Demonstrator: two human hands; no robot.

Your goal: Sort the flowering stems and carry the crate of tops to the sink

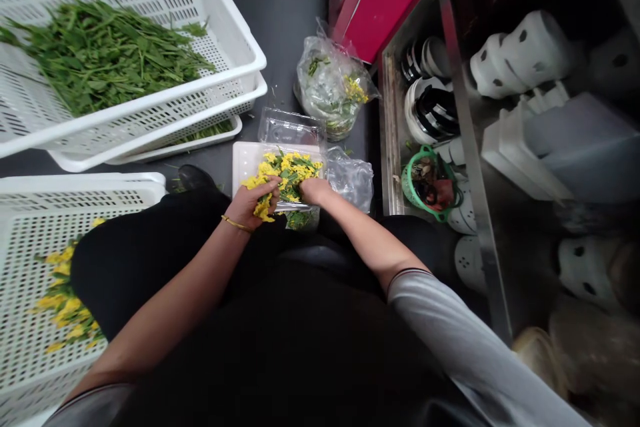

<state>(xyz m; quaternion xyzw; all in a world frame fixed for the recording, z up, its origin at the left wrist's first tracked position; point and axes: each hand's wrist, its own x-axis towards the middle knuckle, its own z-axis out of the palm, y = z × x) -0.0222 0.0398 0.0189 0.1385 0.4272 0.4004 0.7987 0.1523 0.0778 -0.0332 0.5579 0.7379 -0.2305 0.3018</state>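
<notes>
My left hand (pixel 254 200) is closed around a bunch of yellow flowers (pixel 263 208) just over the near edge of a clear plastic box (pixel 249 161). The box is heaped with more yellow flowers and green stems (pixel 293 170). My right hand (pixel 314 190) presses down on the flowers at the box's near right corner, its fingers curled into them. A thin yellow band circles my left wrist. Black trousers fill the view below both arms.
Stacked white perforated crates (pixel 235 83) at upper left hold green stems (pixel 100 53). Another white crate (pixel 30 213) at left holds yellow flowers. Beyond the box lie an empty clear lid (pixel 291 127) and a plastic bag of scraps (pixel 333 87). A steel shelf (pixel 450 33) with bowls stands at right.
</notes>
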